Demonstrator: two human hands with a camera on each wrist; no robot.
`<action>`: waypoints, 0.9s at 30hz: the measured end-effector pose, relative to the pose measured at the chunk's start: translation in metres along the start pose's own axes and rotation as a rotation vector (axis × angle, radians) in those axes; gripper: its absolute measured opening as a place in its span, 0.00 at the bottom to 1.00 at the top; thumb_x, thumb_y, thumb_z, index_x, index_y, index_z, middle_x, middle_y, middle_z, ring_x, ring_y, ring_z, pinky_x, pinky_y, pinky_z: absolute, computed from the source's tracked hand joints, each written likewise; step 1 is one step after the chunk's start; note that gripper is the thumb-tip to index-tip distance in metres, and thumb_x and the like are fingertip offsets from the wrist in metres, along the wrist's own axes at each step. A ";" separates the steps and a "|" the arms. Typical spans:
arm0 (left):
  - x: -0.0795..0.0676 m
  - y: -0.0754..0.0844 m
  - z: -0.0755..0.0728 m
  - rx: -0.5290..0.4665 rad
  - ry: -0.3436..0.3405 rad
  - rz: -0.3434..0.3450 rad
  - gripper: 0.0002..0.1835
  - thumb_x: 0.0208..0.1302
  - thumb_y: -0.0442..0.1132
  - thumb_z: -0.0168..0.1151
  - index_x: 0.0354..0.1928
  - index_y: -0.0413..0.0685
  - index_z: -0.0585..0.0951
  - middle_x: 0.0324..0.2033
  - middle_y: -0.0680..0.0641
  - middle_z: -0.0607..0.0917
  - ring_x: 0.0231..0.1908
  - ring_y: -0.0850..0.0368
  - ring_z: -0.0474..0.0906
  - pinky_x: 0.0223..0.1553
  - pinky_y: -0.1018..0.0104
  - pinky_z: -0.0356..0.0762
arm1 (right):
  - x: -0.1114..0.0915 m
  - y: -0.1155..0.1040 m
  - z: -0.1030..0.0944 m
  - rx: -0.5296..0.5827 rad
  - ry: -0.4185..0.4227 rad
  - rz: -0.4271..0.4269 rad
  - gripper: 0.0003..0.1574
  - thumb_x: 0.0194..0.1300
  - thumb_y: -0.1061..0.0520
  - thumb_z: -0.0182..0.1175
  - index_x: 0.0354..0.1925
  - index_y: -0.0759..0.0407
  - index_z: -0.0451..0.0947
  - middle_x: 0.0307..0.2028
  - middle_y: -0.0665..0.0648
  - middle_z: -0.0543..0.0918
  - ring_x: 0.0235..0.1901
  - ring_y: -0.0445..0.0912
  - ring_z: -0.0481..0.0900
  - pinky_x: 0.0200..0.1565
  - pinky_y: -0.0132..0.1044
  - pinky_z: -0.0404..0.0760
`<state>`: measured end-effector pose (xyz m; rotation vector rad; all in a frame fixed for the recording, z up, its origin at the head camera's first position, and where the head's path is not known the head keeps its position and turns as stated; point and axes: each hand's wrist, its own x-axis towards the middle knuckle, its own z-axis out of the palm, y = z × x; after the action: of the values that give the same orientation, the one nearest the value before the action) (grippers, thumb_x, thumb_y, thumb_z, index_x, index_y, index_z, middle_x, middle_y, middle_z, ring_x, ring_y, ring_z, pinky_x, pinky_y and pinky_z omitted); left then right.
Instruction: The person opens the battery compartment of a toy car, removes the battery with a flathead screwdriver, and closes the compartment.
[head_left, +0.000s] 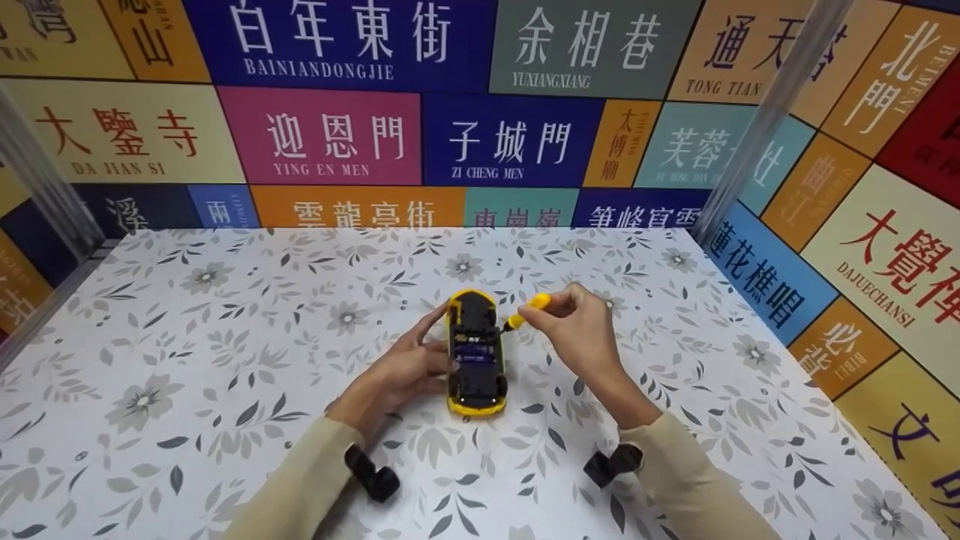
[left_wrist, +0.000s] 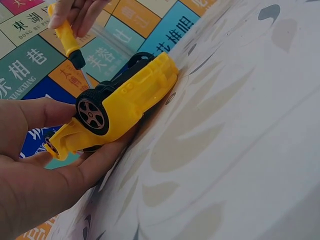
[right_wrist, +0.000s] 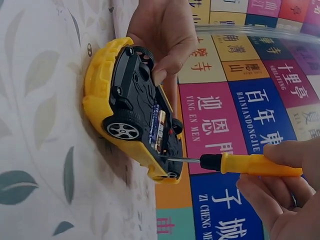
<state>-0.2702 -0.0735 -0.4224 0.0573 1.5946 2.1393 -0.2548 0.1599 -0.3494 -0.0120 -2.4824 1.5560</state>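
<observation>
A yellow toy car [head_left: 476, 386] lies wheels-up, its black underside facing the head camera. My left hand [head_left: 397, 375] grips it from the left side, with the thumb over the edge of the underside in the right wrist view. Batteries [right_wrist: 160, 127] show in an uncovered compartment in the middle of the underside. In my right hand [head_left: 581, 330] I pinch the yellow handle of a screwdriver [right_wrist: 245, 164]. Its thin metal shaft reaches the compartment's edge. From the left wrist view, the screwdriver [left_wrist: 66, 40] slants down behind a black wheel [left_wrist: 92, 115] of the car.
A white tablecloth [head_left: 225, 322] with grey leaves and flowers covers the table. Colourful panels [head_left: 322, 135] with large characters stand behind it and along the right. Clear upright strips [head_left: 765, 112] mark the corners. A black wrist camera [head_left: 371, 474] sits at each sleeve.
</observation>
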 end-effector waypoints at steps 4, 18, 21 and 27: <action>0.000 -0.001 -0.002 -0.007 -0.018 0.010 0.57 0.53 0.16 0.52 0.80 0.69 0.48 0.62 0.32 0.77 0.43 0.48 0.85 0.51 0.46 0.85 | 0.004 0.010 -0.008 0.133 -0.021 0.078 0.17 0.59 0.55 0.73 0.38 0.62 0.76 0.35 0.54 0.85 0.32 0.40 0.85 0.36 0.26 0.84; -0.001 -0.002 -0.002 -0.021 -0.006 0.014 0.57 0.52 0.15 0.51 0.79 0.69 0.49 0.58 0.34 0.80 0.42 0.47 0.84 0.49 0.47 0.85 | 0.023 0.029 -0.017 0.434 -0.054 0.285 0.17 0.65 0.62 0.67 0.46 0.66 0.70 0.41 0.55 0.81 0.35 0.40 0.89 0.47 0.31 0.87; -0.001 -0.001 -0.002 -0.011 -0.010 0.010 0.57 0.52 0.16 0.51 0.80 0.69 0.49 0.60 0.33 0.79 0.43 0.47 0.84 0.50 0.46 0.85 | 0.024 0.031 -0.015 0.411 -0.060 0.298 0.18 0.64 0.60 0.68 0.46 0.65 0.70 0.41 0.55 0.82 0.35 0.40 0.89 0.46 0.31 0.87; -0.001 -0.001 -0.002 -0.010 -0.007 0.012 0.57 0.52 0.16 0.51 0.80 0.69 0.49 0.61 0.30 0.78 0.45 0.45 0.84 0.52 0.44 0.84 | 0.022 0.024 -0.019 0.380 -0.045 0.243 0.17 0.64 0.60 0.68 0.44 0.65 0.70 0.44 0.58 0.80 0.38 0.42 0.89 0.48 0.32 0.87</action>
<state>-0.2690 -0.0753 -0.4239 0.0714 1.5833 2.1535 -0.2751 0.1901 -0.3585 -0.2287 -2.2421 2.1271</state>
